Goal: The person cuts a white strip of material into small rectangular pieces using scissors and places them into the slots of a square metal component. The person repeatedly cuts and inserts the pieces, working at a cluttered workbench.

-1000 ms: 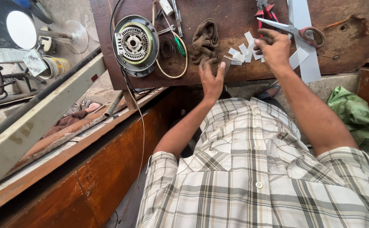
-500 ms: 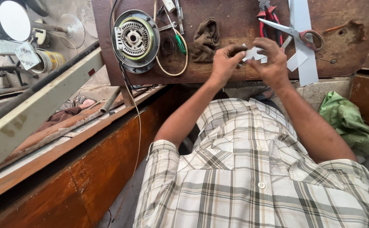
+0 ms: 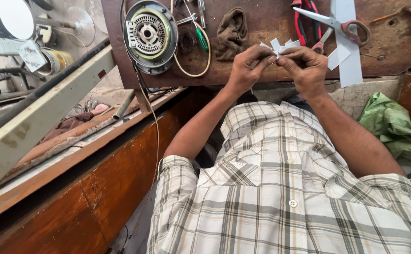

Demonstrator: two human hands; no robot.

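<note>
My left hand (image 3: 247,67) and my right hand (image 3: 304,66) meet over the near edge of a brown wooden board (image 3: 262,28). Together they pinch a small bunch of pale grey paper strips (image 3: 279,46), whose ends fan out above my fingers. Both sets of fingers are closed on the strips. Scissors (image 3: 335,22) with reddish handles lie on the board just beyond my right hand, on top of longer pale grey strips (image 3: 349,56).
On the board lie a round motor stator (image 3: 149,34), a green-handled screwdriver (image 3: 201,37), a dark rag (image 3: 231,32) and red-handled pliers (image 3: 304,23). A green cloth (image 3: 393,127) lies at the right. A pale metal rail (image 3: 41,117) and a wooden bench edge run along the left.
My left hand rose from the board's edge to join my right hand on the paper strips. Both hands then drew nearer to me, lifting the strips together.
</note>
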